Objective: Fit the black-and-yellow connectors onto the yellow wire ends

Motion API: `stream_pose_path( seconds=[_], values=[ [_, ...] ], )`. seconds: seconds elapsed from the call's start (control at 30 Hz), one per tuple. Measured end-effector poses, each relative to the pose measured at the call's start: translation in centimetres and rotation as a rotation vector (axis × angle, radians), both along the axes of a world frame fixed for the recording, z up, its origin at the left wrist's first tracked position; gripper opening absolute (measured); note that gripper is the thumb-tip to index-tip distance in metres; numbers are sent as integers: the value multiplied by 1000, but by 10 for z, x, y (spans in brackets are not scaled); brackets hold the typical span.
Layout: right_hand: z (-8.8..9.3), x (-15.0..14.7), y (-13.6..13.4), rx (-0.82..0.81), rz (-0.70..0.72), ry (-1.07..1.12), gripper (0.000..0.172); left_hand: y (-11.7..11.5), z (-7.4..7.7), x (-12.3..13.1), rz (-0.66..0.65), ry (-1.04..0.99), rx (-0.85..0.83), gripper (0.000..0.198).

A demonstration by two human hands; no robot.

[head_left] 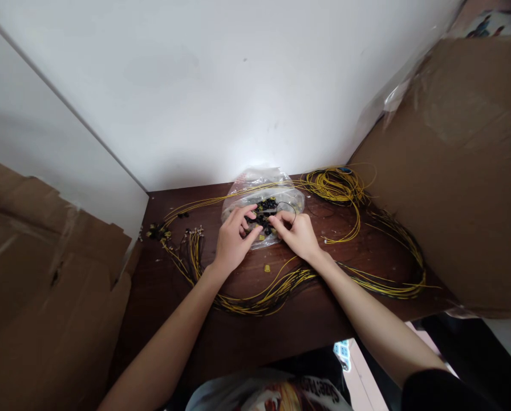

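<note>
My left hand (235, 237) is over the left side of a clear plastic bag (242, 194), its thumb and fingers apart around a gap with nothing plainly held in it. The bag lies open and bears a heap of small black and yellow pieces (267, 206), too small to name. At the heap's right side, my right hand (296, 233) is closed in a pinch. A thin black wire (290, 204) loops up from its fingers; the wire's end is hidden. A small yellow piece (267, 268) lies on the brown tabletop (247, 342) below the hands.
A long bundle of yellow and black wires (259, 299) curves across the front, under my right forearm. Wire ends with small tips (194, 233) lie at left. A coil of yellow wire (335, 185) sits back right. Cardboard (465, 171) and a white wall (238, 103) border the table.
</note>
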State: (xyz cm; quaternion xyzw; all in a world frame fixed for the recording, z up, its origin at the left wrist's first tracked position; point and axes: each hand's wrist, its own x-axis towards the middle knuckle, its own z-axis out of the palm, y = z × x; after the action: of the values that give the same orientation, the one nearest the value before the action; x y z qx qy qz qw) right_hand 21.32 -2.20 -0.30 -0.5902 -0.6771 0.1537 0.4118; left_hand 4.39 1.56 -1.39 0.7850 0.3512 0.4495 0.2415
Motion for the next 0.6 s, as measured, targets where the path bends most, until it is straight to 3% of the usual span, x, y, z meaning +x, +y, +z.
stream_pose_path(
  seconds=[0.17, 0.4, 0.6],
  values=[
    [0, 1, 0, -14, -50, -11, 35, 1, -1, 0, 19, -9, -1, 41],
    [0, -1, -1, 1, 102, -52, 35, 0, 1, 0, -68, 11, 73, 13],
    [-2, -2, -1, -3, 93, -60, 36, 1, -1, -1, -67, 60, 90, 7]
  ],
)
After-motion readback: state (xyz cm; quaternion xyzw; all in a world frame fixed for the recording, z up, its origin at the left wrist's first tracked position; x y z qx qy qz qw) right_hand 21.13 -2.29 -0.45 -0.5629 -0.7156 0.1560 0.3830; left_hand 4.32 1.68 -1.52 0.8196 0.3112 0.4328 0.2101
